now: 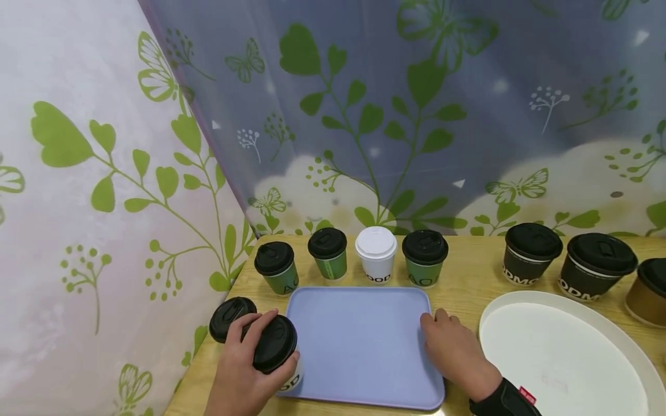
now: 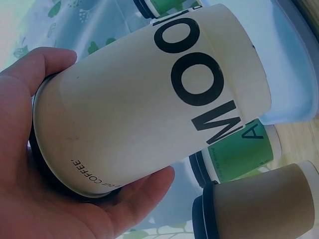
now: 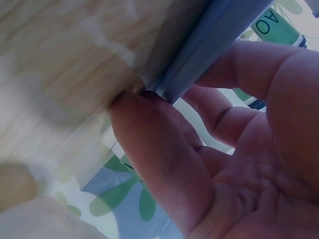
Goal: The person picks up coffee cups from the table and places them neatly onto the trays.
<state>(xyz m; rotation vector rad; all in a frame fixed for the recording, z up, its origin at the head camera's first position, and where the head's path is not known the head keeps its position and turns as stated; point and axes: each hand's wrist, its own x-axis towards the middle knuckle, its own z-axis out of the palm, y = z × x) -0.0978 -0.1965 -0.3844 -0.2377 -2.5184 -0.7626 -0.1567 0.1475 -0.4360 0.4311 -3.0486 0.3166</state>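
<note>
My left hand point(image 1: 240, 370) grips a white paper coffee cup point(image 2: 134, 104) by its black lid point(image 1: 276, 345), fingers spread around the lid's rim. In the head view that cup overlaps the left edge of a lavender-blue tray point(image 1: 364, 346). Just behind the left hand is another black-lidded cup point(image 1: 232, 318), its brown body point(image 2: 264, 204) showing in the left wrist view. At the tray's right edge, my right hand point(image 1: 455, 351) holds the rim point(image 3: 204, 50) between thumb and fingers, seen close up in the right wrist view.
Behind the tray stand a white cup point(image 1: 376, 254) and green cups point(image 1: 333, 266) with black lids. A round white tray point(image 1: 489, 312) lies at the right, with black cups point(image 1: 531, 254) and a brown cup point(image 1: 647, 297) behind it. Patterned curtains point(image 1: 364, 144) border the wooden table point(image 1: 468, 260).
</note>
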